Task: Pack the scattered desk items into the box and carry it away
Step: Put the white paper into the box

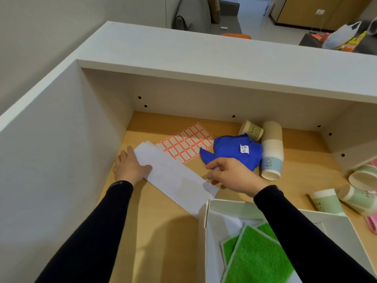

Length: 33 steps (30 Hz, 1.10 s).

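Observation:
A long stack of white paper [173,176] lies slantwise on the wooden desk [155,225]. My left hand [128,166] grips its far left end, thumb on top. My right hand [230,176] pinches the near right end. The white box [210,242] stands at the front right with two green cloths [255,258] inside. Behind the paper lie a red-framed label sheet [185,142] and a crumpled blue cloth [234,150] with a small white tag.
A stack of paper cups [272,152] lies on its side next to the blue cloth, one more cup [252,130] behind it. Several loose cups [346,197] lie at the right. White desk walls close in the left, back and right.

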### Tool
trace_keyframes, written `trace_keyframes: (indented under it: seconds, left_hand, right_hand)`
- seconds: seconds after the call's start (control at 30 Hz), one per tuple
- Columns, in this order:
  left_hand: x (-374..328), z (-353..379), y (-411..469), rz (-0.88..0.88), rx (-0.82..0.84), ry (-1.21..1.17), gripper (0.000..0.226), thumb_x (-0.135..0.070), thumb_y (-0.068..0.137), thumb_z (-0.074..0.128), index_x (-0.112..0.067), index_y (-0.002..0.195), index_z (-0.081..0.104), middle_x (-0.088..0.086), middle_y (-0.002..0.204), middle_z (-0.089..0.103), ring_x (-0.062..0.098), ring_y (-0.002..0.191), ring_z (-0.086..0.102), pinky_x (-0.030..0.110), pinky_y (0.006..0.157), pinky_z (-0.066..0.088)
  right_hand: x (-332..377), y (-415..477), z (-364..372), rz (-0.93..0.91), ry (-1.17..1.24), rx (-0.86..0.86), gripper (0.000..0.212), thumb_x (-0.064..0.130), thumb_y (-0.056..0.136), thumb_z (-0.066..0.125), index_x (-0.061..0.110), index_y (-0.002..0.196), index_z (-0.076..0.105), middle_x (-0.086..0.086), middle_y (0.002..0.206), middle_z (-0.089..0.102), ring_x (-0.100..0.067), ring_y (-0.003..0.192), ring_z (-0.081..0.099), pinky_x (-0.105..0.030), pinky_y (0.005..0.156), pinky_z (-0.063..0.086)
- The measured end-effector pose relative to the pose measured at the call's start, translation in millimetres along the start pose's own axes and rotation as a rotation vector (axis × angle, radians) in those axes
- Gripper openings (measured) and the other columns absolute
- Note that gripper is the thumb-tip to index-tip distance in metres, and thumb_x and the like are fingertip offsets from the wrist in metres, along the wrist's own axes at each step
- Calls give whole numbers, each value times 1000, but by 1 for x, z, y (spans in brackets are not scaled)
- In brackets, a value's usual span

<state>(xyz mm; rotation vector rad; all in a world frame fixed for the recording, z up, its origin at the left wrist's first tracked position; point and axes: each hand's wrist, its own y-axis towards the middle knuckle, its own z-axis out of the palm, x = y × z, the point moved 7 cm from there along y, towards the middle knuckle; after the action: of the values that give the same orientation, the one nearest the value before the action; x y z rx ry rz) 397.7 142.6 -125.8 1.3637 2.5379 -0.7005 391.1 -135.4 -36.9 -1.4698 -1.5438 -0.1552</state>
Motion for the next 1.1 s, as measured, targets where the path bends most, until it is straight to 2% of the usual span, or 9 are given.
trace_keyframes:
  seconds: [0.1,0.3,0.43,0.57,0.67,0.73,0.83,0.97,1.1]
  left_hand:
    - [9,-7,12,7,39,108,90,-38,72,74,-7,143,27,18,143,41,36,132,35,45,107,35]
    - [23,-17,9,-79,32,-128,17,-15,81,61,-7,95,64,16,101,68,32,85,58,33,71,47]
    - [-9,-60,-13,119,-121,-248,15,-19,86,60,-10,97,67,7,91,65,33,90,61,32,71,42]
    - [-44,-129,-46,310,-311,-484,7,-18,86,64,-18,79,64,2,74,63,25,76,64,34,65,47]
    - [-55,-155,-69,349,-240,-752,10,-16,88,63,-23,82,62,-6,80,65,1,49,63,25,50,51]
    - [-56,-157,-80,319,-148,-862,7,-14,88,63,-21,87,62,-5,86,66,-1,45,63,16,41,48]
    - [-56,-144,-96,250,-35,-977,7,-13,88,63,-19,87,63,-1,89,67,0,45,64,14,39,47]
    - [-71,-117,-129,220,134,-940,7,-13,91,59,-13,95,64,4,87,69,6,49,67,17,40,50]
    - [-98,-99,-171,404,239,-589,11,-20,86,65,-18,97,66,-4,93,71,17,77,68,23,51,53]
  right_hand:
    - [-2,-2,-3,-1,16,-13,22,20,89,57,16,111,60,-12,92,71,-11,78,66,-23,70,48]
    - [-7,-7,-7,-8,52,-44,19,18,90,57,16,109,60,-5,83,69,-10,74,64,-18,64,44]
    - [-18,-8,-18,30,79,-112,24,17,88,58,12,112,61,1,77,66,-12,75,63,-22,66,46]
    - [-23,-10,-26,73,97,-191,55,28,88,60,13,137,41,-4,113,59,-17,98,59,-33,87,51]
    - [-25,-16,-37,94,120,-278,83,42,85,61,12,149,18,-9,140,44,-24,125,46,-40,104,42]
    - [-29,-22,-47,89,190,-346,89,52,80,62,11,147,20,-9,145,42,-26,127,46,-42,103,43]
    - [-32,-36,-63,42,375,-399,61,52,79,63,12,120,43,-5,115,60,-23,101,60,-44,87,54]
    - [-38,-71,-90,-104,612,-465,35,29,91,56,8,119,55,-2,97,67,-17,83,65,-28,59,59]
    - [-70,-124,-118,-175,530,-521,24,11,86,63,10,110,63,-1,92,70,-9,72,67,-24,61,56]
